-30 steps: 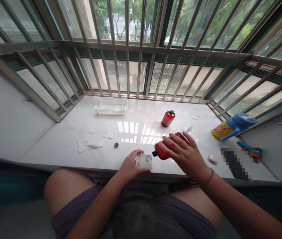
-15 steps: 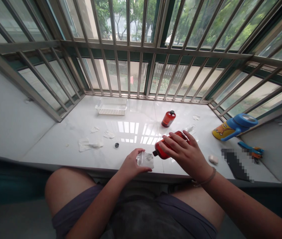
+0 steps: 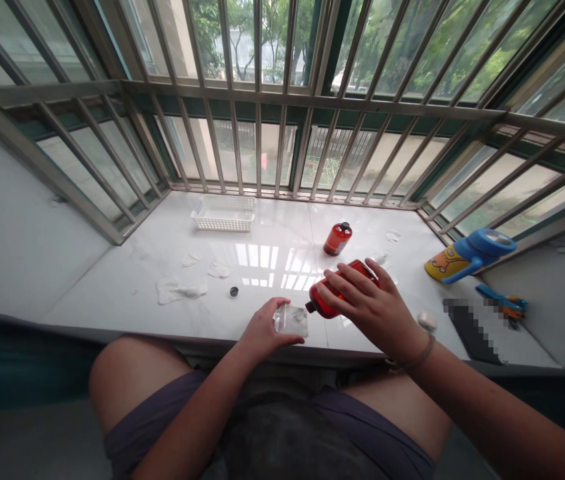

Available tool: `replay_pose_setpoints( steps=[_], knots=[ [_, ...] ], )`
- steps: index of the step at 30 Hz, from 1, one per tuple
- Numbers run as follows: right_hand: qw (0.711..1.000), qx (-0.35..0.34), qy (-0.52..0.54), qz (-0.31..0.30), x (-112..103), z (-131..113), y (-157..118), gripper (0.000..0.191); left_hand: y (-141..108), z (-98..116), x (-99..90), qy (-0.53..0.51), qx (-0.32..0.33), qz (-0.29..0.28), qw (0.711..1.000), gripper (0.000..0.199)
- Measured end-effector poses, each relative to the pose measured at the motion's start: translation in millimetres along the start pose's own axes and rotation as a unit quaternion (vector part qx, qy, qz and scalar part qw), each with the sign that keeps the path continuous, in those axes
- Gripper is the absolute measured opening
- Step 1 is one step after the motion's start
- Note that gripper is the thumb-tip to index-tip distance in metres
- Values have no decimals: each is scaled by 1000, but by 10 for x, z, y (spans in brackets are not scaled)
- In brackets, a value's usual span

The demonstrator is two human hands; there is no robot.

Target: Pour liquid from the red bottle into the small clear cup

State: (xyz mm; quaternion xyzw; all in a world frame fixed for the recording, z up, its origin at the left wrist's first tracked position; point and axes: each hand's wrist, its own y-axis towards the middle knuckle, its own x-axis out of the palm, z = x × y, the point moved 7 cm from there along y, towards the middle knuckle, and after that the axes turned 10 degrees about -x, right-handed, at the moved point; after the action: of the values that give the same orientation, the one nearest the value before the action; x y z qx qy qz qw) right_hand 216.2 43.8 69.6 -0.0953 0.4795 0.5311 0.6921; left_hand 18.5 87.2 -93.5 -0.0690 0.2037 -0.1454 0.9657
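My left hand [image 3: 264, 328], near the ledge's front edge, is closed around a small clear plastic container [image 3: 292, 321], thumb below and fingers above. Its exact kind is hard to make out. My right hand [image 3: 370, 303] is wrapped over a red see-through bottle [image 3: 326, 301], tilted with its dark neck pointing down and left. That neck is close beside the container's upper right corner; whether they touch, I cannot tell. A small black cap [image 3: 234, 291] lies to the left of my hands. Behind the tilted bottle stands a second red bottle [image 3: 337, 239] with a dark cap.
On the white ledge [image 3: 127, 280] are a white plastic basket [image 3: 222, 225], crumpled tissues [image 3: 181, 291] and a pale lump [image 3: 427, 321]. To the right stand a blue and yellow flask [image 3: 470, 255], a dark blurred-out slab [image 3: 470, 331] and a blue-orange item [image 3: 510, 303]. Metal window bars rise behind.
Almost nothing differs. The tilted bottle and my right hand have shifted very slightly up and left; my left hand and the container stay in place.
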Motion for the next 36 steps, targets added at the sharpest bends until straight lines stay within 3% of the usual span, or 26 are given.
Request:
replay_pose_setpoints(
  steps=[22, 36],
  knots=[
    [999, 7, 29, -13, 34, 8, 28, 47, 30, -20, 37, -11, 6, -4, 1000, 84],
    [1000, -11, 18, -11, -14, 18, 87, 44, 87, 98, 56, -55, 13, -21, 998, 88]
  ],
)
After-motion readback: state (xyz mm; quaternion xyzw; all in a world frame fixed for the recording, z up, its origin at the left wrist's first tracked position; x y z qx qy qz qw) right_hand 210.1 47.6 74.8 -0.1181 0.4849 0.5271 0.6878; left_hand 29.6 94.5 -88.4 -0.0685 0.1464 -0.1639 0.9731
